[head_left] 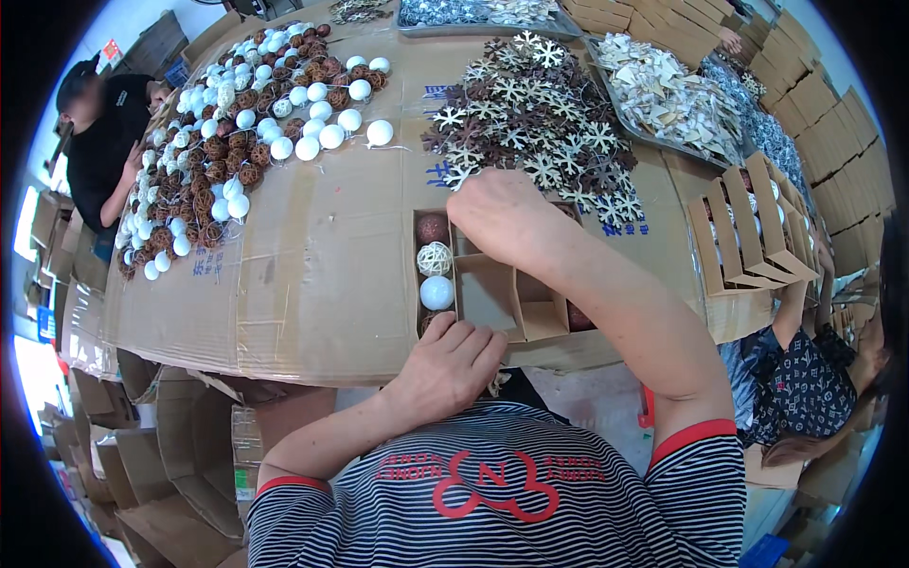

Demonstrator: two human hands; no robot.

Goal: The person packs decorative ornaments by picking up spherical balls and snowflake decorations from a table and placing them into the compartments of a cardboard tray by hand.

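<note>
Two hands work at a brown cardboard box with little walls inside that split it into slots. It sits on the near edge of a big table covered in flat cardboard. The left hand rests on the near rim of the box, fingers bent down over the edge and touching it. The right hand reaches over the far side of the box, next to a big pile of brown and white snowflakes. Its fingers point away and are hidden, so I cannot tell if it holds anything.

In the left slot of the box lie balls in a row: a brown ball at the far end, then a woven white ball, then a smooth white ball. One more dark ball peeks out just by the left fingers.

Many more white and brown balls lie in a heap far to the left. Another person in black is beside that heap. More slotted boxes stand on the right.
</note>
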